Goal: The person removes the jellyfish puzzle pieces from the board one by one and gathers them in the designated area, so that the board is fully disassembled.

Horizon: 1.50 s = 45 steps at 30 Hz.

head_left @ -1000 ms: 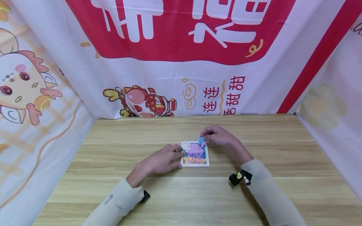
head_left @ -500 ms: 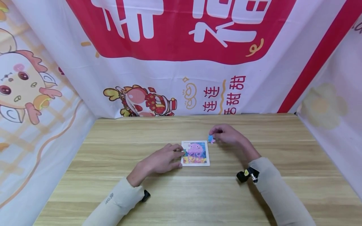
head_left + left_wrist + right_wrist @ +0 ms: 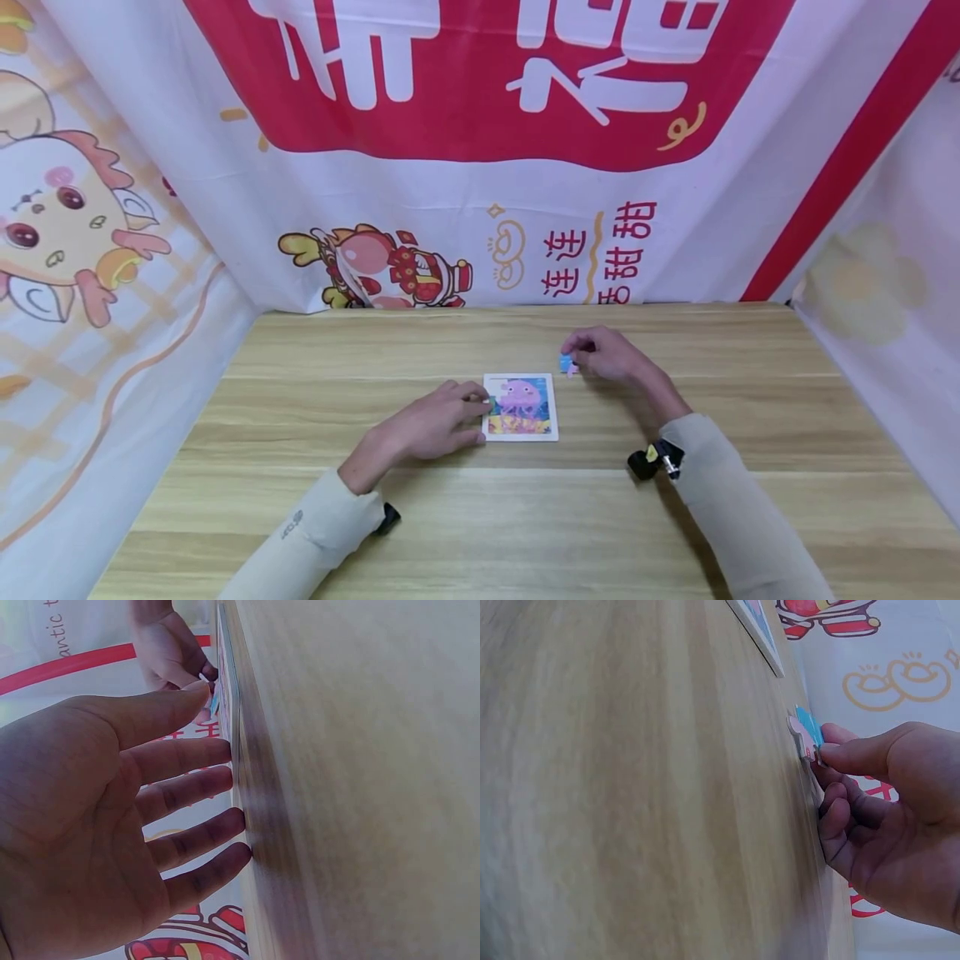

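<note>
A white-framed jigsaw puzzle [image 3: 554, 421] with a pink octopus-like sea creature lies flat on the table; its upper left part shows bare white. My left hand [image 3: 438, 421] is at the puzzle's left side, its fingertips touching the edge. In the left wrist view those fingers [image 3: 199, 787] reach out nearly straight and spread. Off the puzzle's upper right corner, my right hand [image 3: 606, 354] pinches a blue and pink puzzle piece [image 3: 566, 363] between thumb and fingers. The right wrist view has this puzzle piece [image 3: 805, 736] close to the tabletop, partly covered by the thumb.
The wood-grain table [image 3: 480, 517] runs back to a printed cloth [image 3: 480, 192] hanging along its far edge. More printed cloth hangs at the left [image 3: 127, 292] and right sides. A small black device [image 3: 654, 460] is strapped at the right sleeve.
My right hand has drawn away from the puzzle's upper right corner to the right, carrying the pinched puzzle piece. The left hand stays at the puzzle's left edge.
</note>
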Each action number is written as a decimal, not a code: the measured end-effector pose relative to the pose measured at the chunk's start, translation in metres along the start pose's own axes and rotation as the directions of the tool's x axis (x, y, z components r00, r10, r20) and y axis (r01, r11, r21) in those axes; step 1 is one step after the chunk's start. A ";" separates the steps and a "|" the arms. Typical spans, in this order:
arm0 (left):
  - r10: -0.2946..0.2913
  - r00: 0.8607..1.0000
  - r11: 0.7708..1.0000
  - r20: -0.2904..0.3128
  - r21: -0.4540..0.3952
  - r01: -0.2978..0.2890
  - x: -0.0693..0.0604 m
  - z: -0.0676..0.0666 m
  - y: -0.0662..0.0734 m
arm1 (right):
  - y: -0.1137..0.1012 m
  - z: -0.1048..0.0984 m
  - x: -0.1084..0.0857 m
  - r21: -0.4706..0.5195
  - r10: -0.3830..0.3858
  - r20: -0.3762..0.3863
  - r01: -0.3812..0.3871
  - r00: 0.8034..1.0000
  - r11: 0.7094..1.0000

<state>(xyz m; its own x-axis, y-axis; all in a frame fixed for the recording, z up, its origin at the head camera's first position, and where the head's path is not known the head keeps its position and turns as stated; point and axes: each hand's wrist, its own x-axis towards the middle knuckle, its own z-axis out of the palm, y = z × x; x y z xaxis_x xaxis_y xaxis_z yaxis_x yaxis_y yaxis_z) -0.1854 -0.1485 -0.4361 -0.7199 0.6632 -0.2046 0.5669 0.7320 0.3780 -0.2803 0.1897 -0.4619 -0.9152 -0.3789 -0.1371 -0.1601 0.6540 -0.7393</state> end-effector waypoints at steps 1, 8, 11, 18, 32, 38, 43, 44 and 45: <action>0.000 1.000 1.000 -0.001 0.002 0.000 0.000 0.000 0.000 | 0.000 0.001 0.001 -0.012 0.000 -0.004 0.000 1.000 1.000; -0.005 1.000 1.000 0.002 -0.002 0.005 0.000 -0.001 0.000 | 0.000 0.006 0.000 -0.052 -0.003 -0.046 0.000 0.999 0.999; -0.008 1.000 1.000 0.004 -0.015 0.008 0.000 -0.002 0.002 | 0.001 0.008 -0.001 -0.045 -0.001 -0.056 -0.001 0.998 0.999; -0.013 1.000 1.000 0.006 -0.012 0.013 0.000 0.000 0.002 | 0.003 0.012 -0.006 -0.030 0.020 -0.073 -0.023 0.997 0.999; -0.019 1.000 1.000 0.006 -0.013 0.019 0.000 -0.001 0.002 | 0.000 0.011 -0.008 0.011 0.037 -0.067 -0.036 0.997 0.999; -0.019 1.000 1.000 0.010 -0.011 0.019 0.001 -0.001 0.002 | -0.005 0.010 -0.010 0.030 0.026 -0.084 -0.023 0.996 0.999; -0.022 1.000 1.000 0.011 -0.018 0.022 0.001 -0.001 0.002 | -0.017 0.012 -0.011 0.035 -0.009 -0.074 0.012 0.997 0.999; -0.022 1.000 1.000 0.012 -0.019 0.022 0.001 -0.001 0.002 | -0.020 0.013 -0.011 0.029 -0.019 -0.073 0.021 0.997 0.999; -0.022 1.000 1.000 0.012 -0.019 0.023 0.001 -0.001 0.002 | -0.023 0.014 -0.011 0.027 -0.029 -0.070 0.031 0.997 0.999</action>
<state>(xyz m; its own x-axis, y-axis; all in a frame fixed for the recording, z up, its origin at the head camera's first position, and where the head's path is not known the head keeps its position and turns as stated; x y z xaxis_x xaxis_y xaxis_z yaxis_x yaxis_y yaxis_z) -0.1856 -0.1469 -0.4345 -0.7275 0.6485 -0.2238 0.5428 0.7436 0.3904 -0.2611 0.1697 -0.4531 -0.9340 -0.3505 -0.0690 -0.1779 0.6240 -0.7609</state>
